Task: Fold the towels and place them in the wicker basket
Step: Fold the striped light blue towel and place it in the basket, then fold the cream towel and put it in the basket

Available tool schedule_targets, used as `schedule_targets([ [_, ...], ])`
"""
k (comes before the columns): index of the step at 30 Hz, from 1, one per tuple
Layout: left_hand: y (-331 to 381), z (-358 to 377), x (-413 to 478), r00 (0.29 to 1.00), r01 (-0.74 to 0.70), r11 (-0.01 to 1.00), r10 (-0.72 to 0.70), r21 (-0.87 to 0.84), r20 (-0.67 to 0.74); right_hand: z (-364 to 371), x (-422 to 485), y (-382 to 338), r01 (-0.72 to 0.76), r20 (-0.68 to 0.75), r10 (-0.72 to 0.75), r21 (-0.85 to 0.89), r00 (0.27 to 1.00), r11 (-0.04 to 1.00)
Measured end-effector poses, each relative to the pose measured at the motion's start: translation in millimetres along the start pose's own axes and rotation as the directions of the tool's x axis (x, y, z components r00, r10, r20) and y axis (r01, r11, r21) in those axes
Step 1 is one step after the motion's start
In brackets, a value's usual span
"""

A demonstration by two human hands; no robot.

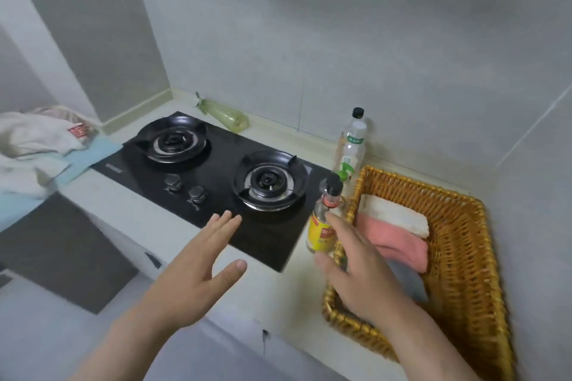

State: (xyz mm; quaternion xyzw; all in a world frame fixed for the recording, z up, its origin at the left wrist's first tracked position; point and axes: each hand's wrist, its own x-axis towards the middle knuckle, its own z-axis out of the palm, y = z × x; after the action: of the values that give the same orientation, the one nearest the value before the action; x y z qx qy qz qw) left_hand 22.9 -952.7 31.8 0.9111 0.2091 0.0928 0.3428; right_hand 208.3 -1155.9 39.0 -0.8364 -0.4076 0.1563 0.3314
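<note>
The wicker basket (464, 244) stands on the counter at the right. Inside it lie a folded pink towel (399, 241) and a folded white towel (396, 213) behind it. A loose heap of white towels (31, 145) rests on a light blue cloth (89, 155) at the far left. My left hand (198, 269) hovers with straight fingers over the counter's front edge, near the stove, holding nothing. My right hand (356, 269) is above the basket's near left corner, fingers relaxed and empty, close beside a yellow-labelled bottle.
A black two-burner gas stove (216, 170) fills the counter's middle. The yellow-labelled bottle (323, 219) and a tall clear bottle (353, 145) stand left of the basket. A green bottle (226, 114) lies by the tiled wall. A dark floor mat (62, 244) lies below at the left.
</note>
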Motion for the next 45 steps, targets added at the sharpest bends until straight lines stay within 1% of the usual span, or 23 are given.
schedule_targets([
  [2, -22.1, -25.3, -26.9, 0.997, 0.062, 0.998, -0.063, -0.032, -0.053, 21.0, 2.1, -32.6, -0.012, 0.029, 0.011, 0.046, 1.000, 0.999],
  [6, -68.7, -81.5, -83.7, 0.969, 0.142, 0.986, -0.157, -0.090, -0.189, 67.9, 9.0, -97.8, 0.037, 0.109, -0.050, 0.119, 0.993, 0.992],
  [8, -89.3, -110.6, -115.2, 0.945, 0.194, 0.972, -0.221, -0.131, -0.243, 92.5, 13.5, -133.0, 0.056, 0.192, -0.077, 0.110, 0.978, 0.992],
  [10, -108.1, -138.6, -145.7, 0.924, 0.238, 0.956, -0.277, -0.171, -0.263, 117.2, 17.0, -169.3, 0.070, 0.256, -0.091, 0.090, 0.962, 0.993],
  [13, -133.0, -176.6, -188.5, 0.891, 0.280, 0.934, -0.339, -0.223, -0.303, 154.0, 19.8, -224.7, 0.119, 0.275, -0.144, 0.105, 0.951, 0.987],
  [17, -169.1, -221.1, -235.6, 0.839, 0.336, 0.910, -0.406, -0.242, -0.363, 204.7, 21.4, -290.0, 0.196, 0.302, -0.220, 0.109, 0.927, 0.975],
  [24, -221.8, -272.4, -288.5, 0.774, 0.376, 0.881, -0.470, -0.288, -0.425, 274.8, 37.0, -370.0, 0.261, 0.342, -0.296, 0.146, 0.892, 0.954],
  [29, -260.2, -300.1, -287.9, 0.750, 0.387, 0.869, -0.491, -0.308, -0.444, 312.4, 68.8, -406.7, 0.266, 0.368, -0.304, 0.151, 0.879, 0.952],
  [34, -307.3, -333.3, -256.3, 0.756, 0.398, 0.873, -0.487, -0.283, -0.439, 350.5, 126.0, -432.5, 0.246, 0.359, -0.311, 0.215, 0.880, 0.945],
  [40, -388.2, -394.8, -186.8, 0.794, 0.403, 0.884, -0.467, -0.239, -0.390, 403.7, 224.4, -452.2, 0.131, 0.316, -0.224, 0.289, 0.922, 0.948],
  [42, -417.5, -417.0, -160.3, 0.801, 0.398, 0.881, -0.470, -0.256, -0.372, 418.2, 258.0, -463.5, 0.088, 0.310, -0.181, 0.293, 0.933, 0.952],
  [45, -451.8, -445.4, -124.5, 0.810, 0.380, 0.876, -0.471, -0.298, -0.349, 435.1, 305.1, -479.8, 0.070, 0.310, -0.158, 0.276, 0.938, 0.959],
])
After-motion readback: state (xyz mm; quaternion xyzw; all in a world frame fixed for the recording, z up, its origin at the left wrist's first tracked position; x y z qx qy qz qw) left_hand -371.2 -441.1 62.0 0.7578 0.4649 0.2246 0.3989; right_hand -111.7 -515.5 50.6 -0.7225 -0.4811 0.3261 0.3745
